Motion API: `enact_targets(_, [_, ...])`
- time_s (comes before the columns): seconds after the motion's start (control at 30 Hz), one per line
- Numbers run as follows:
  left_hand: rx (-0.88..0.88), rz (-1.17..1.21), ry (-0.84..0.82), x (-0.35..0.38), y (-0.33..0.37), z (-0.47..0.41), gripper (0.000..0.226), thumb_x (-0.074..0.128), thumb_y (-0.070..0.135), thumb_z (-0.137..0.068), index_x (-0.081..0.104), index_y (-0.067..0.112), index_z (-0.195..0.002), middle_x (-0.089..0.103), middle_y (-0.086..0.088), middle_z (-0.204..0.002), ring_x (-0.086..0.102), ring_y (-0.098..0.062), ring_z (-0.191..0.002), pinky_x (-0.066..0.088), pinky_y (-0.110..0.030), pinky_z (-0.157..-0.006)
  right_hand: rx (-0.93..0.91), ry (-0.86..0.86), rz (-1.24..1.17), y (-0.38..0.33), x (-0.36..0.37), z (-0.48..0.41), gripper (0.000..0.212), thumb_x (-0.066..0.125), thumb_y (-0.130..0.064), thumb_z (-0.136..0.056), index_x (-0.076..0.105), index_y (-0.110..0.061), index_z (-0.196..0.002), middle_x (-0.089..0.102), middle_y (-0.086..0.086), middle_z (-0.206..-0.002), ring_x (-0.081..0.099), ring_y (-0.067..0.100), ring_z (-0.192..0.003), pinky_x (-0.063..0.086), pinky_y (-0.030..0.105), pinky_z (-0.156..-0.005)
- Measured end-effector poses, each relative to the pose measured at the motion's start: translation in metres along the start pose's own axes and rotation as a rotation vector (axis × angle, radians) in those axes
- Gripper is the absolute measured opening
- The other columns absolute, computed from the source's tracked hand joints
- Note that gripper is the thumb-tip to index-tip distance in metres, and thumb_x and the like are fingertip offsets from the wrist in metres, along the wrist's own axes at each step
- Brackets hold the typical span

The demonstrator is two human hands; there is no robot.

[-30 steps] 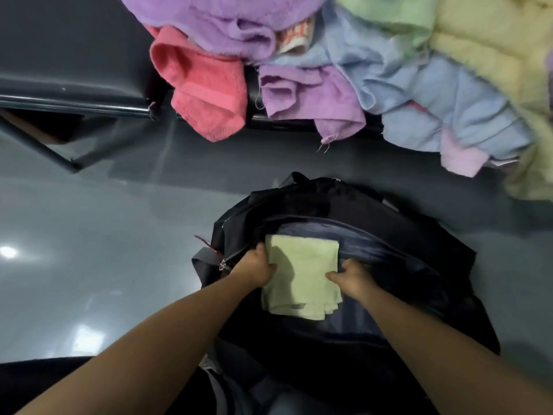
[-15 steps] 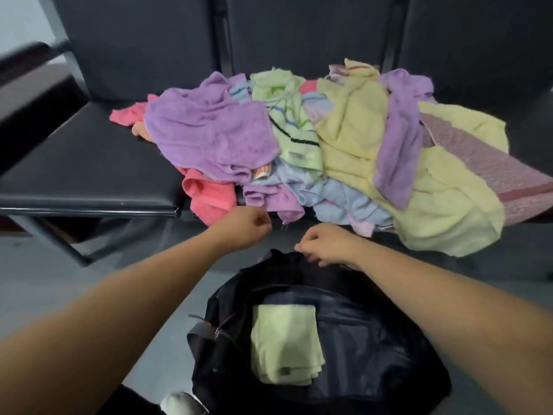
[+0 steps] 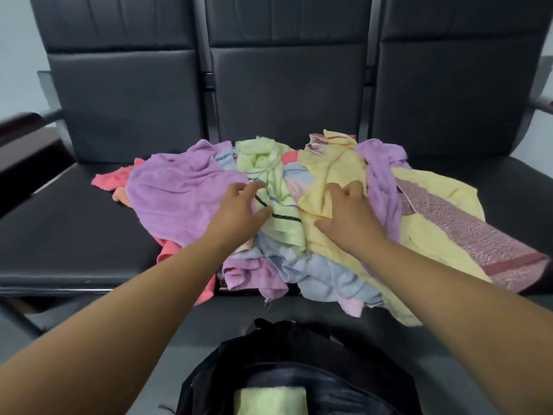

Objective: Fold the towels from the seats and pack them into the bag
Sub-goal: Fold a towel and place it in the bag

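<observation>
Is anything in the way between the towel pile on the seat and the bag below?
Nothing visible. The bag stands open on the floor before the seat, with one folded green towel inside. Left hand and right hand are at the towel pile.

Seats (image 3: 119,100): black, padded, 3 in row. Pile, left to right:
- coral-pink towel (image 3: 109,179) far left, plain
- lilac towel (image 3: 179,199), plain
- pale green towel (image 3: 269,175) w/ blue, green & black stripes
- yellow towel (image 3: 329,169), plain
- second lilac towel (image 3: 383,181), plain
- mauve-pink towel (image 3: 466,235) far right, speckled weave w/ darker band

Near edge: pale blue towel (image 3: 326,277), plain. Far side: yellow cloth (image 3: 338,138) w/ red stripes. Bag (image 3: 284,348): black outer, dark blue lining. Folded towel (image 3: 269,401) in bag: pale green, plain. Floor (image 3: 230,319): grey.
</observation>
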State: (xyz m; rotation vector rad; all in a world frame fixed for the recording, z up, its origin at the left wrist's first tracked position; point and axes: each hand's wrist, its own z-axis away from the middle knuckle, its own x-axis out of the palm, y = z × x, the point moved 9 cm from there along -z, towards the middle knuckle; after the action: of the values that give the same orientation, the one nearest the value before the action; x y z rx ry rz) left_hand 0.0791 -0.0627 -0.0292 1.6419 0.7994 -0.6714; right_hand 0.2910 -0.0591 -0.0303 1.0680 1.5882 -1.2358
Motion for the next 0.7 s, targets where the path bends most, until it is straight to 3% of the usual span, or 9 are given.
enact_targets(0.07, [-0.035, 0.014, -0.078, 0.016, -0.001, -0.012, 0.063, 0.065, 0.048, -0.094, 0.039, 0.040, -0.151, 0.038, -0.003, -0.134, 0.044, -0.018, -0.121, 0.035, -0.028, -0.101, 0.012, 0.098, 0.026, 0.001, -0.002, -0.003, 0.066, 0.067, -0.036, -0.095, 0.035, -0.014, -0.147, 0.032, 0.017, -0.138, 0.052, 0.040, -0.115, 0.049, 0.042, -0.093])
enact_targets(0.17, [-0.065, -0.102, -0.140, 0.032, -0.005, -0.017, 0.058, 0.065, 0.047, -0.093, 0.044, 0.043, -0.147, 0.034, -0.011, -0.148, 0.031, -0.031, -0.140, 0.032, -0.043, -0.112, 0.034, 0.237, 0.020, 0.008, -0.017, -0.007, 0.058, 0.063, -0.037, -0.098, 0.039, -0.012, -0.144, 0.033, 0.020, -0.138, 0.058, 0.040, -0.104, 0.048, 0.041, -0.082])
enact_targets(0.27, [-0.079, -0.097, -0.129, 0.035, -0.008, -0.015, 0.056, 0.064, 0.043, -0.095, 0.045, 0.040, -0.147, 0.032, -0.011, -0.152, 0.029, -0.032, -0.142, 0.032, -0.043, -0.112, 0.246, 0.418, -0.056, 0.041, -0.041, -0.004, 0.054, 0.061, -0.045, -0.097, 0.050, -0.005, -0.132, 0.042, 0.021, -0.134, 0.056, 0.039, -0.105, 0.047, 0.044, -0.083])
enact_targets(0.37, [-0.077, -0.091, -0.143, 0.036, -0.009, -0.013, 0.055, 0.062, 0.042, -0.096, 0.043, 0.040, -0.148, 0.031, -0.010, -0.154, 0.034, -0.031, -0.140, 0.034, -0.043, -0.112, 0.426, 0.259, -0.061, 0.075, -0.030, -0.003, 0.036, 0.059, -0.035, -0.099, 0.061, -0.002, -0.113, 0.057, 0.023, -0.125, 0.053, 0.042, -0.120, 0.044, 0.041, -0.084])
enact_targets(0.4, [-0.072, -0.081, -0.154, 0.035, -0.007, -0.012, 0.055, 0.061, 0.041, -0.096, 0.043, 0.040, -0.148, 0.033, -0.010, -0.154, 0.039, -0.030, -0.136, 0.040, -0.040, -0.108, 0.404, 0.225, -0.097, 0.080, -0.024, -0.004, 0.031, 0.057, -0.032, -0.101, 0.064, -0.002, -0.105, 0.062, 0.022, -0.118, 0.054, 0.040, -0.120, 0.042, 0.038, -0.079])
enact_targets(0.47, [-0.067, -0.040, -0.165, 0.032, -0.003, -0.011, 0.053, 0.061, 0.039, -0.097, 0.043, 0.037, -0.147, 0.041, -0.007, -0.147, 0.057, -0.023, -0.112, 0.049, -0.025, -0.080, 0.349, 0.279, -0.185, 0.082, -0.032, -0.002, 0.030, 0.054, -0.030, -0.104, 0.065, -0.005, -0.090, 0.066, 0.018, -0.098, 0.060, 0.038, -0.103, 0.037, 0.035, -0.070])
enact_targets(0.53, [-0.082, -0.010, -0.163, 0.027, 0.004, -0.009, 0.052, 0.059, 0.034, -0.097, 0.043, 0.033, -0.147, 0.048, -0.007, -0.138, 0.060, -0.015, -0.083, 0.043, -0.018, -0.056, 0.317, 0.340, -0.306, 0.081, -0.049, 0.002, 0.035, 0.056, -0.027, -0.103, 0.054, -0.012, -0.071, 0.058, 0.009, -0.075, 0.057, 0.034, -0.082, 0.034, 0.034, -0.065])
enact_targets(0.63, [-0.081, 0.030, -0.083, 0.012, 0.022, -0.003, 0.049, 0.058, 0.034, -0.099, 0.045, 0.025, -0.146, 0.049, -0.008, -0.141, 0.058, -0.016, -0.090, 0.042, -0.024, -0.073, 0.257, 0.393, -0.459, 0.069, -0.078, 0.010, 0.041, 0.054, -0.025, -0.104, 0.043, -0.020, -0.065, 0.047, -0.003, -0.066, 0.046, 0.021, -0.066, 0.030, 0.034, -0.057])
enact_targets(0.7, [-0.025, 0.111, -0.009, -0.003, 0.043, 0.003, 0.043, 0.057, 0.038, -0.101, 0.052, 0.023, -0.140, 0.051, -0.004, -0.142, 0.055, -0.014, -0.104, 0.039, -0.026, -0.085, 0.200, 0.431, -0.583, 0.055, -0.102, 0.016, 0.034, 0.052, -0.023, -0.105, 0.050, -0.012, -0.073, 0.049, -0.006, -0.069, 0.044, 0.010, -0.063, 0.034, 0.021, -0.053])
